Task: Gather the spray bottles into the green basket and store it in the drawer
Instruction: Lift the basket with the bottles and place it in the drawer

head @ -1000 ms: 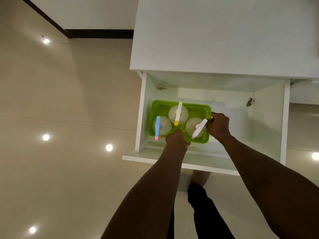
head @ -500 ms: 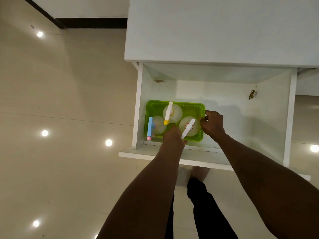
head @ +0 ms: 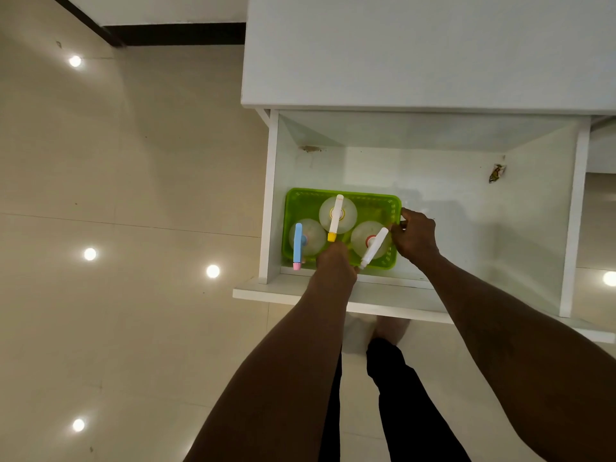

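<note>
The green basket [head: 383, 203] sits in the front left corner of the open white drawer [head: 271, 195]. Three clear spray bottles stand in it: one with a blue head [head: 297, 241] at the left, one with a white and yellow head [head: 336, 217] in the middle back, one with a white head [head: 374, 243] at the right. My left hand [head: 335, 263] grips the basket's near rim. My right hand [head: 415, 236] grips its right rim.
The white cabinet top [head: 416, 51] overhangs the drawer's back. A small crumpled wrapper [head: 496, 173] lies at the drawer's back right. The drawer's front panel [head: 300, 295] is just under my forearms. Glossy beige floor tiles spread to the left; my legs stand below.
The basket has gone down and leftward into the drawer's front left corner, with both hands still on its rim. The view has shifted slightly.
</note>
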The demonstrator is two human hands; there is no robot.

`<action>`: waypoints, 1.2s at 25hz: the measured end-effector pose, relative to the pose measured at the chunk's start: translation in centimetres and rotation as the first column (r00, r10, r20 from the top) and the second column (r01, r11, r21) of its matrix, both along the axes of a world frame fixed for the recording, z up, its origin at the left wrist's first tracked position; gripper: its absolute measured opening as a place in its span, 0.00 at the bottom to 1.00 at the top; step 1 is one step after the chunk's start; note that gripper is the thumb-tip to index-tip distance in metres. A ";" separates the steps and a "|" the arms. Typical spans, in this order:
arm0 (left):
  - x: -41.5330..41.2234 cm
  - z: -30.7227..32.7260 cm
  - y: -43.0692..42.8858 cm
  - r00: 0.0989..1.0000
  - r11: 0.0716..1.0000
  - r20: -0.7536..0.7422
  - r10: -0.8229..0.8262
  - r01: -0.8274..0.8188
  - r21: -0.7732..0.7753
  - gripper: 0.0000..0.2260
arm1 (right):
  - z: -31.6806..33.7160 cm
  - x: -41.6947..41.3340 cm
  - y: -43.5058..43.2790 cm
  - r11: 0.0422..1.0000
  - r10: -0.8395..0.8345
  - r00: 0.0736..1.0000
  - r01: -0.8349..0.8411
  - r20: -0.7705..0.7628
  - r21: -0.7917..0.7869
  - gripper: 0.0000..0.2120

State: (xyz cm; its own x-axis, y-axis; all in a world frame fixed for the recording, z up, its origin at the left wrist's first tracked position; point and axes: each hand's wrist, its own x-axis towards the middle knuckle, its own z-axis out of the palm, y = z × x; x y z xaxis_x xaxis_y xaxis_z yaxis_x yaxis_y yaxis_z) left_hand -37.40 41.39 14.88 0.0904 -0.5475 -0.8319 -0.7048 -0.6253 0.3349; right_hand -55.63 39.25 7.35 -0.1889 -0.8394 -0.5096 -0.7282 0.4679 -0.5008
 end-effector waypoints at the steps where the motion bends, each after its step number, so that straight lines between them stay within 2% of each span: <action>1: 0.0 0.3 0.5 0.993 0.995 0.060 -0.099 0.100 -0.009 0.20 | 0.3 0.1 0.1 1.000 -0.016 1.000 0.016 0.016 0.010 0.07; 4: 0.5 0.5 1.0 0.979 0.979 0.096 -0.181 0.188 -0.077 0.20 | 0.8 0.3 0.2 0.997 -0.065 0.996 0.063 0.054 0.042 0.14; 5: 0.5 0.4 0.8 0.985 0.983 0.080 -0.154 0.161 -0.086 0.19 | 0.8 0.3 0.3 0.996 -0.074 0.996 0.071 0.057 0.053 0.16; 6: 0.4 0.5 0.6 0.997 0.996 0.049 -0.063 0.065 -0.053 0.17 | 0.9 0.4 0.3 0.995 -0.077 0.996 0.073 0.054 0.066 0.18; 8: 0.9 1.1 0.7 0.998 0.998 0.031 -0.055 0.056 -0.042 0.16 | 1.5 0.5 0.3 0.993 -0.076 0.996 0.072 0.046 0.095 0.20; 11: 1.5 3.0 1.2 0.959 0.948 0.109 -0.261 0.276 -0.160 0.18 | 3.3 0.6 0.4 0.991 -0.069 0.997 0.064 0.044 0.120 0.22; 13: 1.7 3.5 0.9 0.956 0.957 0.112 -0.272 0.281 -0.075 0.19 | 4.9 0.7 0.7 0.991 -0.064 0.997 0.060 0.037 0.116 0.23; 15: 1.6 4.4 -0.2 0.999 0.998 0.031 0.043 -0.044 0.041 0.19 | 6.4 0.6 0.7 0.992 -0.065 0.998 0.062 0.025 0.105 0.24; 16: 1.1 5.4 -0.6 0.948 0.946 -0.015 0.318 -0.316 0.076 0.19 | 7.3 0.5 0.7 0.995 -0.054 0.998 0.052 0.020 0.090 0.23; 18: 0.6 6.8 -0.5 0.814 0.807 -0.018 0.580 -0.572 0.151 0.17 | 9.6 0.3 0.8 0.998 -0.037 0.999 0.035 0.036 0.042 0.19; 20: 0.2 9.5 -0.5 0.898 0.897 0.067 0.434 -0.438 0.061 0.11 | 12.4 0.5 1.2 0.999 0.008 0.997 -0.005 0.076 -0.042 0.13; 21: 0.2 10.3 0.1 0.960 0.974 0.164 0.227 -0.227 -0.018 0.12 | 13.8 0.7 1.7 0.995 0.055 0.994 -0.047 0.092 -0.084 0.10; 22: 0.4 11.0 0.8 0.973 0.989 0.212 0.088 -0.060 -0.135 0.12 | 15.1 0.9 2.2 0.989 0.104 0.989 -0.092 0.105 -0.119 0.09; 25: 1.5 11.8 3.5 0.989 0.902 0.106 -0.105 0.140 -0.409 0.11 | 18.0 1.5 4.3 0.973 0.187 0.972 -0.163 0.145 -0.164 0.09; 30: 4.5 12.7 6.8 0.904 0.797 0.135 -0.406 0.423 -0.432 0.20 | 20.2 1.9 8.8 0.927 0.310 0.950 -0.291 0.045 -0.237 0.17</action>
